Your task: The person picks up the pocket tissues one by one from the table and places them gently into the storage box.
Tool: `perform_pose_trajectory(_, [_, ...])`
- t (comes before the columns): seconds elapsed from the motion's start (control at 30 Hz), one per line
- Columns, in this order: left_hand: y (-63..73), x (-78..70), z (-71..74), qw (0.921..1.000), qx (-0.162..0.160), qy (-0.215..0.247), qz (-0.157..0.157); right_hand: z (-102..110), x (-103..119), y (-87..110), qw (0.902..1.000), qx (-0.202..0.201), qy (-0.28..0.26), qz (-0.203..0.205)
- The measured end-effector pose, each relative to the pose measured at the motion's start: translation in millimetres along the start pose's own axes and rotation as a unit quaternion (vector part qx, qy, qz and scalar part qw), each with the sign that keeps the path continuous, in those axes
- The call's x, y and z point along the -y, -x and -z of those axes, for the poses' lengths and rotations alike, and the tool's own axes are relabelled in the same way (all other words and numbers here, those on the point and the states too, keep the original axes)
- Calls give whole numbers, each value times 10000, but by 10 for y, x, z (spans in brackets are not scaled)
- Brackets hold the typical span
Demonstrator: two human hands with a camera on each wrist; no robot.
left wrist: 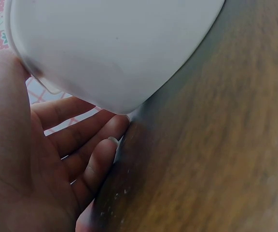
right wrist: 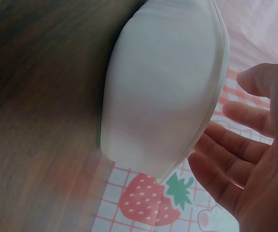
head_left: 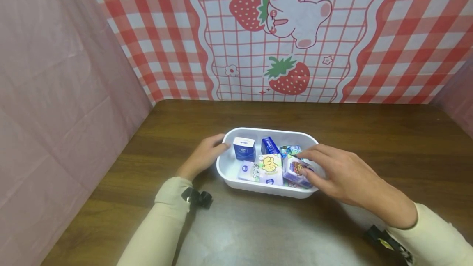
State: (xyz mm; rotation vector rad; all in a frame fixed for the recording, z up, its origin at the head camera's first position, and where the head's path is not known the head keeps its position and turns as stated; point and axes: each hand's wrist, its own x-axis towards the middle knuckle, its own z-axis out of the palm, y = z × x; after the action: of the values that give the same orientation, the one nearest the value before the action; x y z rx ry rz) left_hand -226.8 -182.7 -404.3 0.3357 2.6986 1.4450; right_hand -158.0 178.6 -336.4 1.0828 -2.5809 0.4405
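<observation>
A white plastic basin [head_left: 236, 182] sits on the table with several small tissue packs inside. My left hand [head_left: 204, 154] holds its left end, thumb hooked over the rim and the other fingers round the outside. At the right end my right hand [head_left: 343, 174] reaches over the rim, thumb and fingers spread about a purple tissue pack [head_left: 294, 168] that lies tilted on others. In the right wrist view, a gap shows between thumb and fingers. A dark blue tissue pack [head_left: 244, 151] stands upright at the left; a yellow-patterned pack [head_left: 271, 165] lies in the middle.
Another blue pack [head_left: 270, 146] leans at the basin's back, beside a green-blue pack [head_left: 290, 150]. At the front left lies a pale lilac pack [head_left: 248, 170]. A red checked strawberry cloth [head_left: 281, 48] hangs behind the brown wooden table [head_left: 184, 114]; a pink curtain [head_left: 74, 73] hangs left.
</observation>
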Motion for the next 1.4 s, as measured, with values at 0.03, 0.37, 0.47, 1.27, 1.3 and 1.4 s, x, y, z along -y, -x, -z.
perform_pose_trajectory(0.03, [2,-1,0,10000,4,1,-6,0,-1,0,10000,3,-4,1])
perform_pose_trajectory(0.37, [3,-8,0,10000,5,31,24,-8,-7,-1,10000,-22,-11,55])
perform_pose_trajectory(0.47, [2,-8,0,10000,12,28,36,-11,-10,-2,10000,-44,-4,73])
perform_pose_trajectory(1.27, [0,-20,-11,9999,58,84,70,-14,-87,18,9982,-550,18,246])
perform_pose_trajectory(1.3, [0,-18,-10,9999,55,95,61,-14,-97,15,9977,-622,56,246])
perform_pose_trajectory(1.4, [11,-14,-2,9999,33,108,81,-11,-123,0,9970,-751,106,131])
